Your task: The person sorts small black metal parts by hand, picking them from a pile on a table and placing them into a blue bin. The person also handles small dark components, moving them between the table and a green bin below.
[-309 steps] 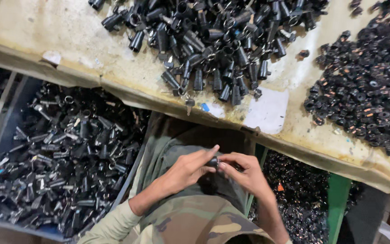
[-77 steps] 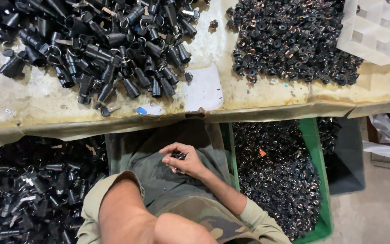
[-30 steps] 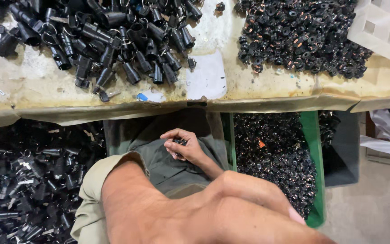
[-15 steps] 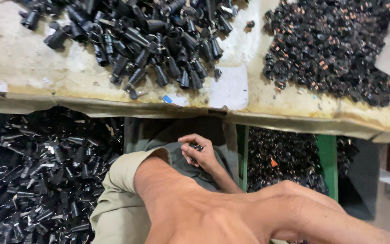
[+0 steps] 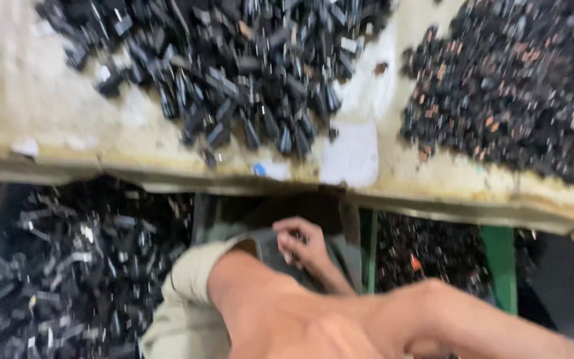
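the right hand sits curled in the person's lap, just below the front edge of the workbench, fingers bent together around something small and dark; the blur keeps me from telling what it is or how firmly it is pinched. the left hand is cut off from sight: only a bare forearm crosses the bottom, running out past the right edge, so whether that hand is spread or closed cannot be told. on the workbench above, a heap of black tubular parts lies toward the left and a heap of smaller dark pieces toward the right, with a pale bare strip between them. under the workbench, left of the lap, a bin of black parts is half in shadow; right of it, a green-rimmed bin holds more small pieces. the lap itself is a narrow gap between the two bins.
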`<state>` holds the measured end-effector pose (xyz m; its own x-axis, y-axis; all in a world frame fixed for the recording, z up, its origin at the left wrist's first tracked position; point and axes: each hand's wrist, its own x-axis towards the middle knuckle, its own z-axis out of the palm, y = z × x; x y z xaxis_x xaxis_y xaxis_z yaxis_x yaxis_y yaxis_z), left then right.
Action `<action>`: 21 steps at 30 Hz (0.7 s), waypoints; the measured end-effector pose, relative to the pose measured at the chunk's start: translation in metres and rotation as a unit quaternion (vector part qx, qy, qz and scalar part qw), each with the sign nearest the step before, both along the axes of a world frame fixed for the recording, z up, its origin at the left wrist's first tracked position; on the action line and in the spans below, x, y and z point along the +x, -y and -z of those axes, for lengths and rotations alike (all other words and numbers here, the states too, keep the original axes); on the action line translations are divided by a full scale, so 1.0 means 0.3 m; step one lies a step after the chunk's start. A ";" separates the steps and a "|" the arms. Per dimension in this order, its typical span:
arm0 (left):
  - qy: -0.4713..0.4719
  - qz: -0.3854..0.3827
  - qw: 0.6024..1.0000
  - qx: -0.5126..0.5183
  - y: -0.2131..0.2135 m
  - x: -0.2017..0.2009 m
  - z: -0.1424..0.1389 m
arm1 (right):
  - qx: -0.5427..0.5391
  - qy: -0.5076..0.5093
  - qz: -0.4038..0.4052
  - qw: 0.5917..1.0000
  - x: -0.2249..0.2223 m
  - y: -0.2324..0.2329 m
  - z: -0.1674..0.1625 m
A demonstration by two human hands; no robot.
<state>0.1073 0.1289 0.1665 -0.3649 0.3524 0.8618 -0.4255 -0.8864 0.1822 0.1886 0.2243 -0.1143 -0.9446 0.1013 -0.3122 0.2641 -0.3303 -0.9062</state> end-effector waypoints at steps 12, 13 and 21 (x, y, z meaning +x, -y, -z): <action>-0.197 -0.230 0.889 -0.344 0.110 -0.243 0.026 | -0.278 0.127 0.161 0.939 0.094 -0.117 -0.103; -0.286 -0.369 0.784 -0.408 0.084 -0.276 0.084 | -0.289 0.086 0.145 0.942 0.132 -0.118 -0.108; -0.546 -0.551 0.420 -0.471 -0.045 -0.446 0.337 | -0.253 0.007 0.100 0.962 0.287 -0.129 -0.073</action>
